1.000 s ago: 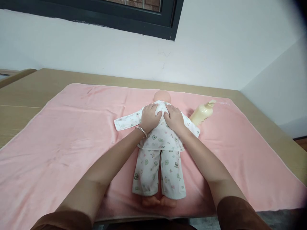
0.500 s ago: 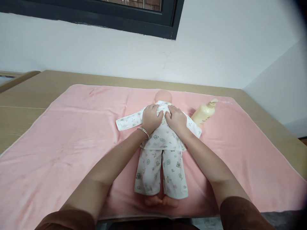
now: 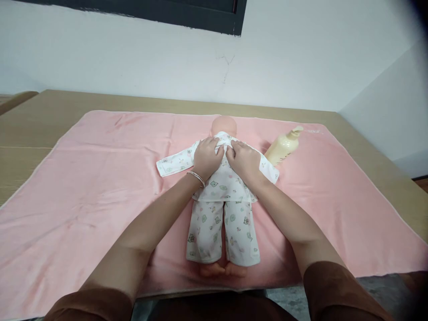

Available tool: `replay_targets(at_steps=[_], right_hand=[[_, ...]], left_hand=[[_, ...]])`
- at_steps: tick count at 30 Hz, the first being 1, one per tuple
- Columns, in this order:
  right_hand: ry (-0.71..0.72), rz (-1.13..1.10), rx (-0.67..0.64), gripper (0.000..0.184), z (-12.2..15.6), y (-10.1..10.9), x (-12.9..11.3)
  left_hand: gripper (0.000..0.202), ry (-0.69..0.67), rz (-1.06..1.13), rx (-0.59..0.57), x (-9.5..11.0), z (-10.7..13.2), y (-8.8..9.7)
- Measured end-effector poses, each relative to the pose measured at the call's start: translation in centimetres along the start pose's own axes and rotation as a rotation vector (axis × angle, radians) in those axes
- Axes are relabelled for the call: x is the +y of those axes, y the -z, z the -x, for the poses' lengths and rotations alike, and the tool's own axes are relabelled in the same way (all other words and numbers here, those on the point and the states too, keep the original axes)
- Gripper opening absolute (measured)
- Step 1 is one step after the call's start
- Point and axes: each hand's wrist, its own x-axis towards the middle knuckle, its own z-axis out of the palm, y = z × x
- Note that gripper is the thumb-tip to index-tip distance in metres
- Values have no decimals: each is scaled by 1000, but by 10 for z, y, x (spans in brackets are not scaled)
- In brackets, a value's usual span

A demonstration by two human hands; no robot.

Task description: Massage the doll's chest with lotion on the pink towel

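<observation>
A baby doll (image 3: 224, 126) lies face down on a pink towel (image 3: 100, 178), dressed in a white printed shirt and matching trousers (image 3: 222, 227). My left hand (image 3: 206, 157), with a silver bracelet on the wrist, rests on the doll's upper back with fingers pinching the shirt near the collar. Beside it on the same cloth lies my right hand (image 3: 245, 160), its fingers also pressed into the fabric. The two hands nearly touch at the middle of the back. The doll's bare feet (image 3: 220, 269) point toward me.
A cream pump bottle (image 3: 284, 146) lies tilted on the towel just right of the doll's shoulder. The towel covers a wooden table (image 3: 30, 133) standing against a white wall. A dark window frame (image 3: 200, 18) runs above.
My hands have drawn closer together toward the shirt's collar, bunching the fabric. The view has tipped slightly downward, so less of the window shows.
</observation>
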Motion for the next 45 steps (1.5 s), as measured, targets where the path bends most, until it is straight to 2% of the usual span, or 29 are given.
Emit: replay_targets(at_steps=[4, 11, 15, 17, 22, 28, 34, 45], right_hand=[[-11, 42, -16, 47, -1, 1, 0], [80, -71, -107, 53, -16, -12, 14], [128, -60, -93, 51, -14, -11, 13], [102, -7, -67, 47, -10, -6, 8], [-66, 133, -69, 42, -2, 7, -5], [-45, 37, -54, 40, -6, 4, 0], [-3, -71, -91, 52, -12, -10, 12], [-14, -89, -112, 53, -12, -11, 12]], left_hand=[[34, 50, -82, 64, 3, 5, -2], [40, -5, -32, -17, -7, -4, -8], [36, -14, -32, 7, -5, -2, -7], [31, 9, -61, 40, -1, 1, -4], [26, 107, -130, 65, 9, 7, 1], [32, 95, -63, 59, 3, 3, -4], [34, 60, -34, 57, -3, 1, -7], [33, 78, -6, 39, -3, 0, -6]])
